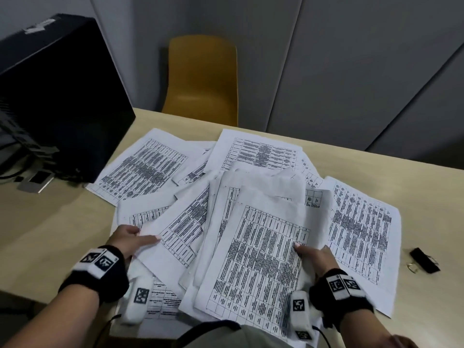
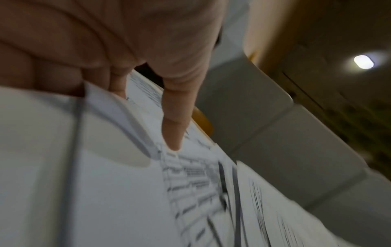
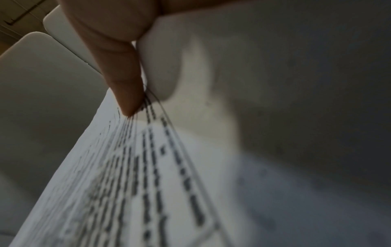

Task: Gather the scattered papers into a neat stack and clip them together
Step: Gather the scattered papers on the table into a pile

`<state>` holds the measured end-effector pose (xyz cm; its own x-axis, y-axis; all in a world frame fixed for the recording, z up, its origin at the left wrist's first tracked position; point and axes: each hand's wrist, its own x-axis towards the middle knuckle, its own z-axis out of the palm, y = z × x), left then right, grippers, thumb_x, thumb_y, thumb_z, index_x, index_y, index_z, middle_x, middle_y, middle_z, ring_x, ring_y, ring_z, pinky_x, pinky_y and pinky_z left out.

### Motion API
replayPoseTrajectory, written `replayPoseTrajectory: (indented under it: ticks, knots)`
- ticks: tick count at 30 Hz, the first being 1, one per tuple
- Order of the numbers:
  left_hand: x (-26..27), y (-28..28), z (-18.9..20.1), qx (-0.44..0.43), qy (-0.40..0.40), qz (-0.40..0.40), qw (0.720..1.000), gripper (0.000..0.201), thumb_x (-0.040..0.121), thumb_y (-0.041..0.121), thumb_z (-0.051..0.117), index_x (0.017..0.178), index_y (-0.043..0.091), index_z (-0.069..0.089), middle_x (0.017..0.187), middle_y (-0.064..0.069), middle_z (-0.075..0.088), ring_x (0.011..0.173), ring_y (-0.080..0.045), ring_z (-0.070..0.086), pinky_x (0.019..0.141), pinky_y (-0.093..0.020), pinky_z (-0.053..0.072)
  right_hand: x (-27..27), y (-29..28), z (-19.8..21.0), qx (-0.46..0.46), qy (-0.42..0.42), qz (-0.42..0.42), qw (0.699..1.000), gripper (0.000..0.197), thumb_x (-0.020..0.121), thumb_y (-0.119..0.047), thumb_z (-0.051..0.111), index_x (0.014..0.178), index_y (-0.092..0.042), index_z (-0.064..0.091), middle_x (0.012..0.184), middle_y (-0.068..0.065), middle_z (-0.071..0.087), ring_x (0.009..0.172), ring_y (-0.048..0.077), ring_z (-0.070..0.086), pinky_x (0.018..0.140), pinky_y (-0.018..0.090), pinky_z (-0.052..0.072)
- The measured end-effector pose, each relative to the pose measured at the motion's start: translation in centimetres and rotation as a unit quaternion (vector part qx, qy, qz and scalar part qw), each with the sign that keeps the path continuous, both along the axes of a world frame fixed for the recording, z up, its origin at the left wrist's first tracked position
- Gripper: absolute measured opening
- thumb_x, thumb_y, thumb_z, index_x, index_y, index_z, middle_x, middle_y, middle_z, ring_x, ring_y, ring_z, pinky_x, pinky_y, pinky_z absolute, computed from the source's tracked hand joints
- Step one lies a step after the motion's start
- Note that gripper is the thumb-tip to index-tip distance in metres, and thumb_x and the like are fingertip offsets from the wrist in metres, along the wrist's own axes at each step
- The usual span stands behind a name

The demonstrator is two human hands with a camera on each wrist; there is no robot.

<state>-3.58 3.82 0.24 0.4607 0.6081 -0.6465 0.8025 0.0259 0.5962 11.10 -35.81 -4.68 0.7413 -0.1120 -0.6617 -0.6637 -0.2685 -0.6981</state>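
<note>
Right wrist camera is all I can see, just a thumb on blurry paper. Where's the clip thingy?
Observer: The small black binder clip lies on the pale wooden table, right of the white printed papers, with no hand on it.
Operator: What's the other hand doing?
Observer: The left hand pinches a sheet's edge at the pile's left side.
Operator: Are the papers tidy?
Observer: No, they lie fanned out at different angles.

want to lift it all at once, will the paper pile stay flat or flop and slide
Likely floppy: the sheets the right hand grips already curl upward. The paper pile is loose and fanned, so sheets would probably slide apart. Probably light.
</note>
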Motion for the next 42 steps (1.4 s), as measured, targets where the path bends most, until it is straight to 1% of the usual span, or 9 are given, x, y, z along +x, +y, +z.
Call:
replayPoseTrajectory:
  ticks: [3, 5, 9, 12, 19, 25, 30, 33, 42]
  knots:
    - [-0.5, -1.0, -0.1, 0.045, -0.031, -0.038, 0.998, 0.04, 0.067, 0.007, 0.079, 0.102, -0.001, 0.063, 0.099, -0.015, 0.067, 0.089, -0.026, 0.061, 0.085, -0.033, 0.046, 0.1, 0.1, 0.3, 0.0, -0.001, 0.01, 1.0, 0.067, 0.072, -0.018, 0.077, 0.121, 0.013, 0.042, 0.09, 0.022, 0.057, 0.062, 0.023, 0.052, 0.054, 0.026, 0.039]
    - [0.0, -0.9, 0.4, 0.109, -0.077, 0.0, 0.991, 0.033, 0.074, 0.001, 0.072, 0.105, -0.002, 0.062, 0.103, -0.017, 0.066, 0.094, -0.029, 0.061, 0.085, -0.033, 0.046, 0.0, 0.3, 0.5, -0.003, -0.005, 0.01, 1.0, 0.068, 0.072, -0.017, 0.077, 0.122, 0.013, 0.041, 0.091, 0.022, 0.057, 0.061, 0.022, 0.052, 0.052, 0.024, 0.038]
    - [0.1, 0.3, 0.7, 0.17, 0.008, 0.04, 0.985, 0.083, 0.065, 0.022, 0.082, 0.133, 0.019, 0.037, 0.136, -0.02, 0.043, 0.123, -0.041, 0.043, 0.102, -0.046, 0.038, -0.4, 0.4, 0.9, -0.011, -0.01, 0.012, 1.0, 0.057, 0.073, -0.013, 0.075, 0.115, 0.012, 0.046, 0.073, 0.016, 0.055, 0.059, 0.022, 0.051, 0.052, 0.025, 0.038]
    - [-0.3, -0.3, 0.8, 0.128, 0.034, 0.061, 0.989, 0.105, 0.063, 0.022, 0.084, 0.143, 0.017, 0.016, 0.143, -0.023, 0.032, 0.128, -0.041, 0.038, 0.104, -0.046, 0.036, -0.4, 0.5, 0.7, -0.003, -0.013, 0.008, 1.0, 0.064, 0.071, -0.017, 0.078, 0.119, 0.011, 0.045, 0.08, 0.018, 0.056, 0.061, 0.023, 0.051, 0.053, 0.025, 0.039]
    - [-0.8, -1.4, 1.0, 0.109, -0.049, 0.036, 0.992, 0.025, 0.072, 0.006, 0.076, 0.091, 0.001, 0.061, 0.102, -0.016, 0.067, 0.086, -0.025, 0.058, 0.08, -0.03, 0.042, -0.6, 0.7, 1.2, -0.017, -0.007, 0.012, 1.0, 0.066, 0.072, -0.02, 0.077, 0.119, 0.011, 0.044, 0.091, 0.023, 0.057, 0.063, 0.023, 0.052, 0.053, 0.024, 0.039]
    - [-1.1, -0.9, 1.5, 0.236, -0.069, 0.05, 0.968, 0.029, 0.071, 0.004, 0.072, 0.097, 0.002, 0.06, 0.1, -0.021, 0.067, 0.087, -0.029, 0.059, 0.081, -0.031, 0.042, -0.6, 0.8, 1.3, -0.03, -0.011, 0.021, 0.999, 0.067, 0.072, -0.022, 0.077, 0.12, 0.011, 0.045, 0.093, 0.022, 0.056, 0.06, 0.02, 0.051, 0.05, 0.022, 0.037]
    - [-1.4, -2.0, 0.1, 0.063, -0.036, -0.012, 0.997, 0.042, 0.071, 0.009, 0.078, 0.107, -0.003, 0.061, 0.115, -0.021, 0.065, 0.104, -0.031, 0.061, 0.092, -0.033, 0.044, -1.0, 1.3, 2.4, -0.027, -0.033, 0.029, 0.999, 0.039, 0.076, -0.01, 0.073, 0.104, 0.01, 0.054, 0.07, 0.014, 0.058, 0.06, 0.023, 0.052, 0.052, 0.027, 0.039]
    - [-1.4, -1.8, 0.6, 0.077, -0.035, -0.052, 0.995, 0.041, 0.078, 0.003, 0.069, 0.116, -0.006, 0.057, 0.119, -0.02, 0.063, 0.107, -0.029, 0.059, 0.093, -0.029, 0.041, -1.2, 1.5, 2.8, -0.022, -0.039, 0.031, 0.999, 0.032, 0.077, -0.01, 0.072, 0.097, 0.006, 0.052, 0.068, 0.013, 0.056, 0.059, 0.022, 0.051, 0.051, 0.025, 0.036]
    - [-2.0, 1.3, 12.0, 0.289, -0.119, -0.175, 0.934, 0.024, 0.081, 0.018, 0.066, 0.101, 0.006, 0.066, 0.102, -0.012, 0.07, 0.101, -0.03, 0.064, 0.09, -0.037, 0.048, -1.5, 1.8, 3.0, -0.018, -0.031, 0.03, 0.999, 0.023, 0.075, -0.005, 0.073, 0.075, 0.0, 0.051, 0.058, 0.014, 0.053, 0.052, 0.021, 0.048, 0.05, 0.027, 0.038]
